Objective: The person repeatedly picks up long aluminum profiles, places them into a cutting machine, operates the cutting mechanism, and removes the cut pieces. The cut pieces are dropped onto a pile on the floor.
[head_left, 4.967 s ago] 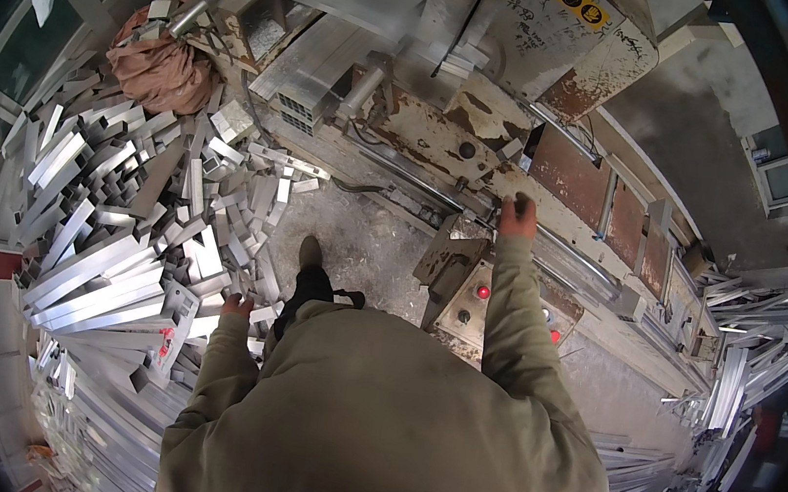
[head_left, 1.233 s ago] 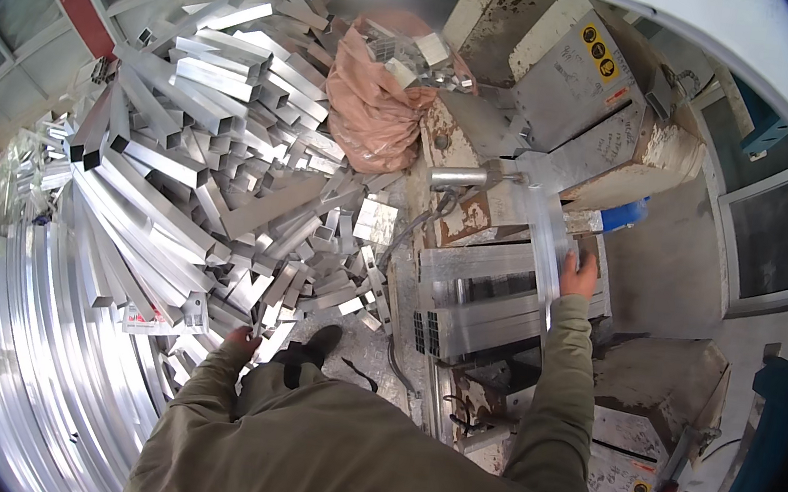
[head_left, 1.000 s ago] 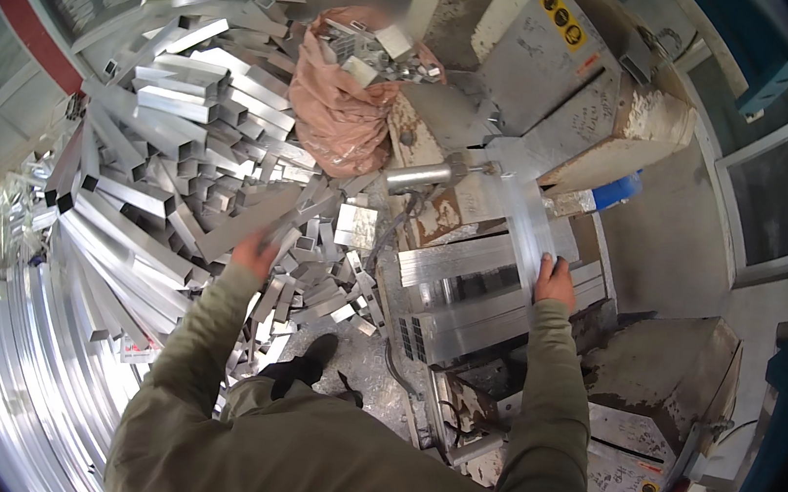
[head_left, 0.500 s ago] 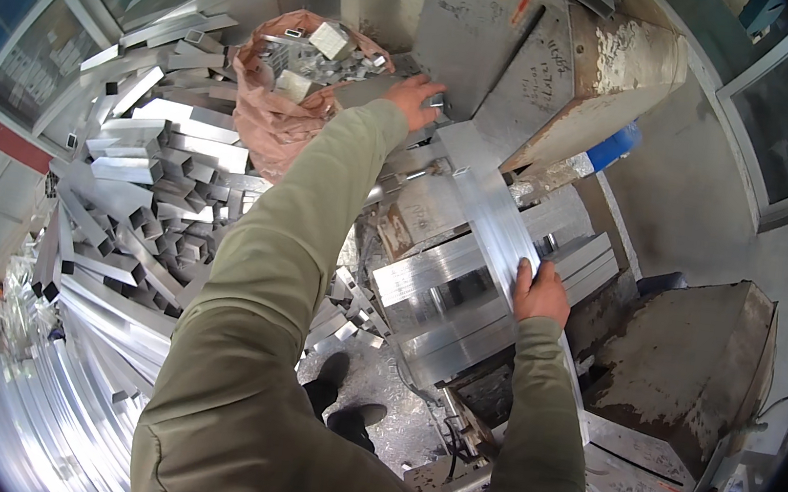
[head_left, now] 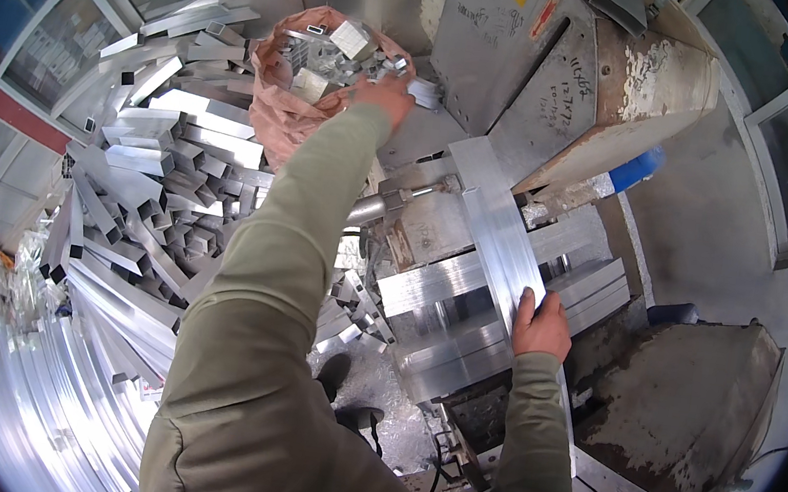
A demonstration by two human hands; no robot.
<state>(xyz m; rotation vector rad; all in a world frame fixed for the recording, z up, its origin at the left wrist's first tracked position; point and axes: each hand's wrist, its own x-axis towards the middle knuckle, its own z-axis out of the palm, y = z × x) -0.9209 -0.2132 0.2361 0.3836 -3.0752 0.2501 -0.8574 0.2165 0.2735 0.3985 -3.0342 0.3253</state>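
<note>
My left hand (head_left: 384, 99) is over the near right rim of a pinkish woven sack (head_left: 277, 119), blurred by motion. At its fingers is a short, shiny aluminium offcut (head_left: 423, 92), apparently pinched there; the grip is smeared. My right hand (head_left: 543, 325) grips the right edge of a long, flat aluminium profile (head_left: 499, 228), fingers on its upper face. This profile slants across the machine bed (head_left: 451, 302), its far end beside the grey metal guard (head_left: 483, 45). The sack holds several aluminium offcuts and pale blocks.
A large heap of cut square tubes (head_left: 168, 159) lies left of the sack. Long aluminium bars (head_left: 50, 401) are stacked at the lower left. A worn metal housing (head_left: 681, 390) stands to the right of the bed. A cylinder with a rod (head_left: 379, 207) sits left of the bed.
My left hand has moved left from beside the guard to the sack's rim, the short offcut moving with it. My right hand stays on the profile. The whole view has shifted slightly.
</note>
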